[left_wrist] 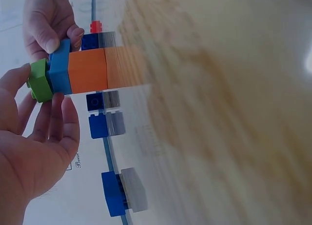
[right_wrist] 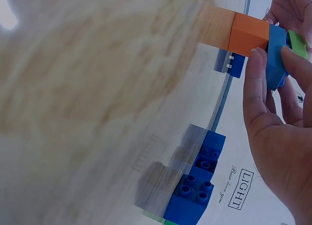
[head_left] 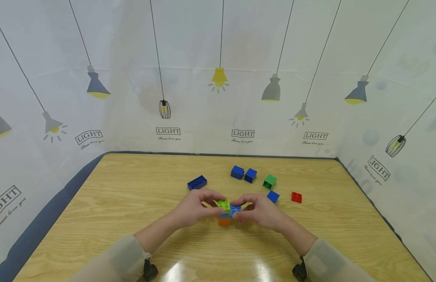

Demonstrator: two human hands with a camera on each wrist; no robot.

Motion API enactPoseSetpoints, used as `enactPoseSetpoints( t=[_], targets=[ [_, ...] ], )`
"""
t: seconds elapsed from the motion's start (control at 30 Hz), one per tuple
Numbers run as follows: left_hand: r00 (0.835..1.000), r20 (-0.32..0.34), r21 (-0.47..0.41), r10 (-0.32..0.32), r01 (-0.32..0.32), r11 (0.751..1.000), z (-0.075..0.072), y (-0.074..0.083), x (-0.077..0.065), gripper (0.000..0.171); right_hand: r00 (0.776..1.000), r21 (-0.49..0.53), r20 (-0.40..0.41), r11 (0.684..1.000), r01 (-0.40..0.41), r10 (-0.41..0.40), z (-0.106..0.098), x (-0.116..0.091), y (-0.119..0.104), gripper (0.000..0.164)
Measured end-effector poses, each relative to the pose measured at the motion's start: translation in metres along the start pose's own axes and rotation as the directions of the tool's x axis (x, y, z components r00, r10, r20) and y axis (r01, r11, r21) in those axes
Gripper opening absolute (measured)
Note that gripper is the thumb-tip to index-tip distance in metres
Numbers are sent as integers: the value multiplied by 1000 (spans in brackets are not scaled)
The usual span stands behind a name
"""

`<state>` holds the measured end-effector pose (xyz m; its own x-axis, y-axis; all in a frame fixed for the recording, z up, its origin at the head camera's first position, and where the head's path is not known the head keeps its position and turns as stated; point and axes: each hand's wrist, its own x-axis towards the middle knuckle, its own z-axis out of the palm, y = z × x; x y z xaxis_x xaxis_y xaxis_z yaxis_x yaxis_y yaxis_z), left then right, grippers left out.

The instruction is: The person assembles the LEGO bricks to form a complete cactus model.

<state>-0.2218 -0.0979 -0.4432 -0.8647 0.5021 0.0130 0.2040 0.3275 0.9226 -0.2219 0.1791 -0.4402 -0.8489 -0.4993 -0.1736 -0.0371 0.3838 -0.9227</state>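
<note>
Mid-table stands a small stack of toy building bricks. An orange brick (head_left: 224,222) rests on the table at the bottom, and a longer light-blue brick (left_wrist: 60,66) lies across it, jutting out to the right. On the light-blue brick's left part sits a lime-green brick (head_left: 223,205), which looks slightly tilted in the left wrist view. My left hand (head_left: 195,209) pinches the lime-green brick between thumb and fingers. From the other side my right hand (head_left: 262,211) grips the overhanging end of the light-blue brick. Fingers partly cover both upper bricks in the head view.
Behind the hands lie a long dark-blue brick (head_left: 197,183), two blue bricks, one at the left (head_left: 237,172) and its neighbour (head_left: 250,176), and a green brick (head_left: 269,181). Another blue brick (head_left: 273,196) is just beyond the right hand; a flat red brick (head_left: 297,197) lies farther right.
</note>
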Motion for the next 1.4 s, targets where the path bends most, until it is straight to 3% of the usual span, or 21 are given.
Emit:
enactPoseSetpoints(
  t=[0.97,1.4],
  targets=[
    [998,6,18,55,-55,998,4,3,5,22,1000,12,-5,1000,2,-2,0,1,3,32],
    [999,-7,39,48,-47,998,1,-1,4,24,1000,26,5,1000,1,-1,0,1,1,33]
  ],
)
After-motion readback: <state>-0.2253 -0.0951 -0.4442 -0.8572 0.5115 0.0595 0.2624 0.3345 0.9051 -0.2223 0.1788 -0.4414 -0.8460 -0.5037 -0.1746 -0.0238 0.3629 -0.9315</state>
